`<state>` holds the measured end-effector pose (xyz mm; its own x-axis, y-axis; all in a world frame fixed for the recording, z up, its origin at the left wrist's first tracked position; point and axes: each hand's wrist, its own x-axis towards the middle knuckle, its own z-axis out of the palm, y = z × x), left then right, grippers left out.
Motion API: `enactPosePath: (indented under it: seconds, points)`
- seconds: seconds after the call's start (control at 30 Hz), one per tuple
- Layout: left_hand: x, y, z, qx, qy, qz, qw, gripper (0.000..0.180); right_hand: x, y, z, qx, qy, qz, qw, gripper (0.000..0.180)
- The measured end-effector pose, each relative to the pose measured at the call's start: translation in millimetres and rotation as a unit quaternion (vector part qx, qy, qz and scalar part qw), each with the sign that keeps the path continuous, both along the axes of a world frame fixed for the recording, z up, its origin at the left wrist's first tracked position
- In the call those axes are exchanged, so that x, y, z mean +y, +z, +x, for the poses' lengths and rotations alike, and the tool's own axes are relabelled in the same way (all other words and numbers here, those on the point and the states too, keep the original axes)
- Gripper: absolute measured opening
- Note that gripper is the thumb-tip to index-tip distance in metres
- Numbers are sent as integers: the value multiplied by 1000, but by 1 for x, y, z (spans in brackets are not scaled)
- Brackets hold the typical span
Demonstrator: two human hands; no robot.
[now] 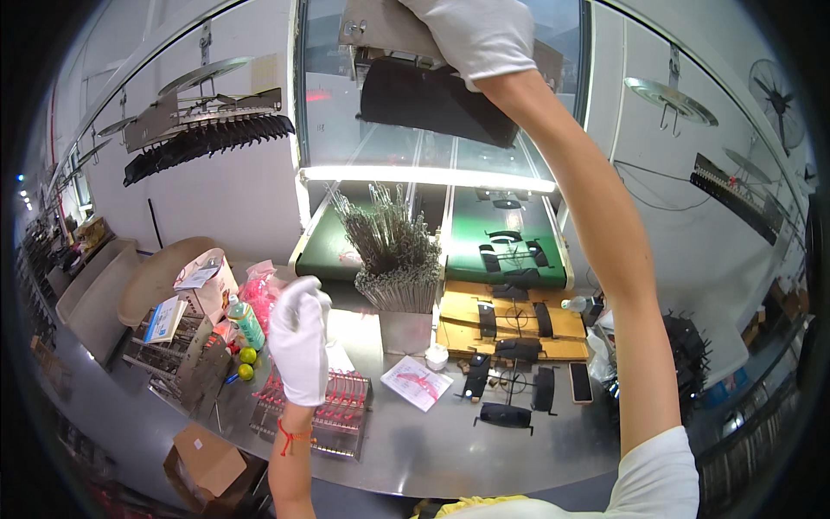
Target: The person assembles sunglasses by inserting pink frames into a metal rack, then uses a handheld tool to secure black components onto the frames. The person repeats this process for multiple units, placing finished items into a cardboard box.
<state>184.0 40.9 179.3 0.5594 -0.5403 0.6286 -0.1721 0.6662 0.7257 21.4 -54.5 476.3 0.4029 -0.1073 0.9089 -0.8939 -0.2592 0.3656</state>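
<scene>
My right hand (480, 35), in a white glove, reaches high overhead and grips the top of a flat black part (432, 99) that hangs from a grey metal bracket (367, 26). My left hand (300, 342), also gloved in white, is raised in mid-air above a metal rack of red-tipped pieces (333, 406). Its fingers curl at the top; I cannot tell whether they hold anything. A red string is tied round that wrist.
A bundle of thin metal rods (393, 251) stands upright in a holder at the end of a green conveyor (510, 246). Several black parts lie on wooden boards (510, 324). Nearby are a paper sheet (417, 381), a white cup (437, 356), a phone (580, 382), a green bottle (248, 322) and a cardboard box (207, 458).
</scene>
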Motion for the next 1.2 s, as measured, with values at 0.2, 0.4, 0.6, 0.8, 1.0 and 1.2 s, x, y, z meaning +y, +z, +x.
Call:
enactPosePath:
  seconds: [0.2,0.4,0.6,0.8,1.0,1.2]
  points:
    - [8,-60,14,-12,-64,100,993,19,-63,6,33,-41,51,10,998,65]
    - [12,-67,2,-31,-65,166,983,20,-63,21,37,-68,94,86,990,64]
    - [-27,-78,-59,8,-260,171,950,31,-1,5,7,-6,133,29,991,45]
    - [-55,-168,-82,-83,-300,259,914,40,31,-129,-91,371,273,-7,888,29]
    - [1,-181,-168,-323,-400,302,803,37,26,-398,-141,-33,387,435,812,65]
    - [38,-235,-276,-395,-411,212,794,17,57,-495,-212,-469,172,417,759,44]
